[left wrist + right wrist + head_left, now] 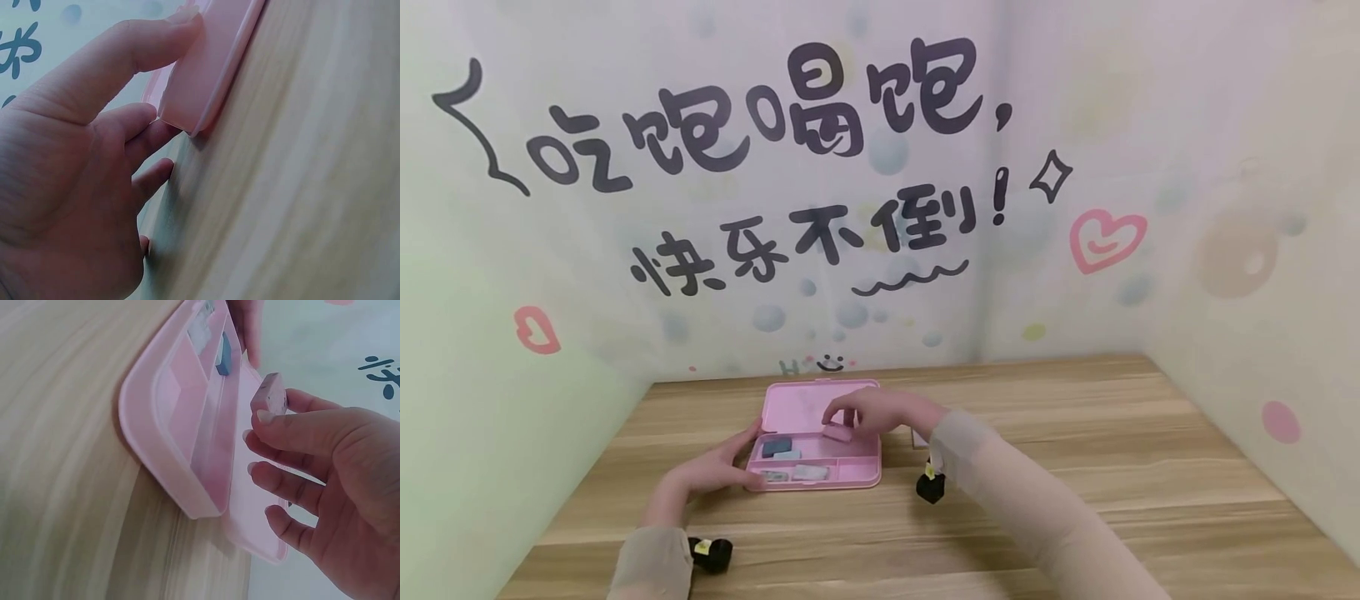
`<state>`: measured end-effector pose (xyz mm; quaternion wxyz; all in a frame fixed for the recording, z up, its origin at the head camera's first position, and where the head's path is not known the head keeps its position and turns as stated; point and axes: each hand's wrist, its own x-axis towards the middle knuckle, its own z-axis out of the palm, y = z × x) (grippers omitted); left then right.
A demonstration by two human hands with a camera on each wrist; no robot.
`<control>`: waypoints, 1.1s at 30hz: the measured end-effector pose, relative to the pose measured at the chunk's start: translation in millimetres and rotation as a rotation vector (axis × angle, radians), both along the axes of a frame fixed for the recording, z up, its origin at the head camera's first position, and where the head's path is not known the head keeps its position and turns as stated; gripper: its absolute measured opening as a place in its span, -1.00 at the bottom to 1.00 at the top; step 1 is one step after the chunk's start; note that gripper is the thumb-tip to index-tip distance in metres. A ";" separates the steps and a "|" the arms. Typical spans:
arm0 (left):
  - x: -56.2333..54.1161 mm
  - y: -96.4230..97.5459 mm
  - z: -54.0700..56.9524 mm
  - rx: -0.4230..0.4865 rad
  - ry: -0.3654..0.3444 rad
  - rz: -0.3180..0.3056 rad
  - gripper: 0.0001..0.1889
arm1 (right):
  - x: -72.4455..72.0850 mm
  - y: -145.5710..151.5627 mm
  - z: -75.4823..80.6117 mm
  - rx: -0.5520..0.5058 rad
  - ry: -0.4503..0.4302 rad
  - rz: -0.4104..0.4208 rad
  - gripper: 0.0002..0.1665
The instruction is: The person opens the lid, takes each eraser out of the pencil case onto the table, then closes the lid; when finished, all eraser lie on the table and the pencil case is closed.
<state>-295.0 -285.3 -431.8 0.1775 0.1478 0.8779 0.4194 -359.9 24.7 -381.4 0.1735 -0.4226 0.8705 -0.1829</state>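
At nine o'clock, left hand [718, 469] fingers grip the pink box [859, 470] by its edge; right hand [874, 411] fingers pinch a pink block [837, 432]; bench [820, 542] spreads toward six.

Pale beige long sleeves [1037, 500]; small black wrist units [931, 489] with yellow labels [703, 547]

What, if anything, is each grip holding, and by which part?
Right grip: a small pink block, pinched near its lower end in the right wrist view. Left grip: the open pink case, held at its left end.
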 end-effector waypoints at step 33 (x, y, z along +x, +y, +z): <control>-0.7 1.0 0.0 -0.008 -0.021 0.004 0.19 | 25.2 153.7 -6.5 -0.273 -0.076 -0.269 -0.53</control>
